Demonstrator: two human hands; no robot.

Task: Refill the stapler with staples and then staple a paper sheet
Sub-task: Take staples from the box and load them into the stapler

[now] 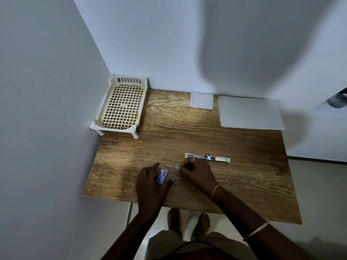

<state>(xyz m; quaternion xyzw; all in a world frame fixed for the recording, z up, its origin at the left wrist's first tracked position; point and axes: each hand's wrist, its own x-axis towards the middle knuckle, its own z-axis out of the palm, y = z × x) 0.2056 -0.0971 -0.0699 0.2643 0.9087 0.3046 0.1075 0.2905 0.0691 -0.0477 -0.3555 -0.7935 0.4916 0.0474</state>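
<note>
Stapler (pixel 207 158) lies opened out flat on the wooden counter (pixel 244 175), centre-right, long axis running left to right, yellow at both ends. Left hand (pixel 150 184) grasps a small blue-and-white staple box (pixel 163 176), fingers curled round it, low over the counter near the front edge. Right hand (pixel 197 173) just beside it, fingers curled, pinching a small pale strip (pixel 176 167) at the fingertips, possibly staples, too small to confirm. Right knuckles near the stapler's left end. Paper sheets (pixel 249 112) at far right corner; smaller paper square (pixel 201 100) beside them. White lattice basket (pixel 122 105) at far left corner.
</note>
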